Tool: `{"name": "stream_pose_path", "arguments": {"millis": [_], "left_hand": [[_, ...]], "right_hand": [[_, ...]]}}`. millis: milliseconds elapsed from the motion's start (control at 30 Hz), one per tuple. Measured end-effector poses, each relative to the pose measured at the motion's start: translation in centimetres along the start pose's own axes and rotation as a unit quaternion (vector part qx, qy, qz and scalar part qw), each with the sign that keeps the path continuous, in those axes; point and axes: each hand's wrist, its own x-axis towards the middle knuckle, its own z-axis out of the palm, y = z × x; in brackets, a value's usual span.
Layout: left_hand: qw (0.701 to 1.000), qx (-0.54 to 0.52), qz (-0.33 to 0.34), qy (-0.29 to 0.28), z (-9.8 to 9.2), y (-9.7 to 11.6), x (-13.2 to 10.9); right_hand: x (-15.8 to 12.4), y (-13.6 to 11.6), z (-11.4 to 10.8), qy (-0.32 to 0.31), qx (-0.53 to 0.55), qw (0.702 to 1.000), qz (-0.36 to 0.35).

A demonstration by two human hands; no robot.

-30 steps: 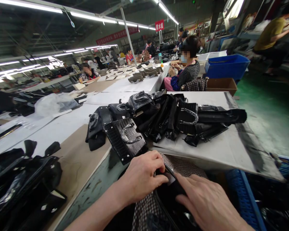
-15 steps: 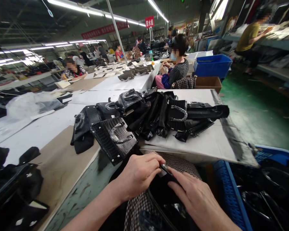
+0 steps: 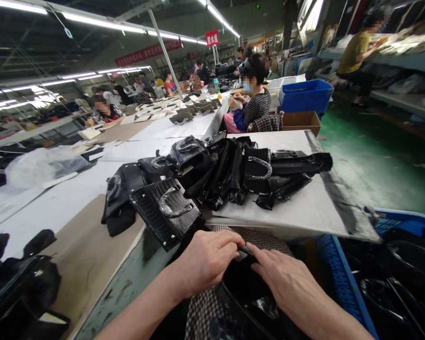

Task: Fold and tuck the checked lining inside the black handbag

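Note:
A black handbag [image 3: 246, 288] lies in my lap with its mouth open towards me. At its far rim, my left hand [image 3: 212, 255] has its fingers closed on the edge near a small pale tag [image 3: 241, 255]. My right hand [image 3: 279, 274] grips the same rim from the right, thumb on the inner side, and its fingertips meet those of the left hand. Checked cloth [image 3: 205, 307] shows under the bag. Just beyond my hands, a black crocodile-patterned handbag [image 3: 166, 212] with a plastic-wrapped handle lies on the table's near edge.
More black bags [image 3: 230, 170] are heaped on the white-covered table [image 3: 304, 208]. At right stands a blue crate [image 3: 343, 283] full of black bags. Black pieces [image 3: 17, 283] lie at the left. A seated co-worker [image 3: 257, 99] is beyond the table, near a blue bin [image 3: 306, 97].
My right hand has slid slightly forward along the rim, its fingers straighter and nearer the left fingertips. The left hand keeps its grip. The view has shifted a little.

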Motion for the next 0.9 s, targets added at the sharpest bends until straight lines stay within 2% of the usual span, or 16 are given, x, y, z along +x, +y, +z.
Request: {"name": "stream_pose_path", "arguments": {"millis": [100,200,300,400,533,700,900], "left_hand": [[1.0,0.002,0.002,-0.02,0.1,-0.4,0.6],[0.999,0.007,-0.021,-0.033,0.2,-0.4,1.1],[0.997,0.01,-0.054,-0.048,0.1,-0.2,1.4],[0.997,0.007,-0.064,-0.049,0.0,0.2,1.6],[0.996,0.007,-0.076,-0.052,-0.1,0.3,1.6],[0.996,-0.006,-0.082,-0.042,0.1,0.3,1.4],[0.996,-0.029,-0.087,-0.014,0.8,-0.1,0.8]], "right_hand": [[0.4,0.2,-0.3,-0.037,-0.014,0.999,0.01],[0.7,0.4,-1.1,-0.043,-0.038,0.998,0.014],[1.1,0.1,-2.0,-0.011,-0.065,0.998,0.012],[1.5,-0.8,-2.4,0.056,-0.063,0.996,0.015],[1.8,-1.8,-1.1,0.11,-0.067,0.991,0.026],[1.8,-1.4,1.2,0.105,-0.119,0.987,0.011],[1.9,-0.6,1.3,0.099,-0.145,0.983,-0.056]]}}
